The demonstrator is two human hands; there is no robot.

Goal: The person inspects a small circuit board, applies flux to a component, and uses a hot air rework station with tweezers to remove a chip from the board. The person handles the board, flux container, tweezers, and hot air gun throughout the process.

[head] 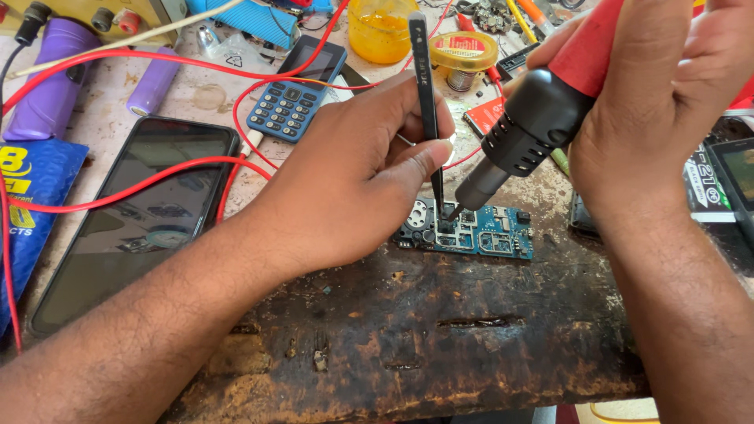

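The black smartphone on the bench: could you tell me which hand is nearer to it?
Left. The left hand is just right of the smartphone; the right hand is far across.

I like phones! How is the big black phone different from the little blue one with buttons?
The black smartphone is bigger than the blue keypad phone. The black smartphone's front is all dark glass, while the blue keypad phone has a small screen above rows of buttons. A red wire crosses the black smartphone; the blue keypad phone lies farther back. Both lie face up on the workbench with dark screens, and neither hand touches them.
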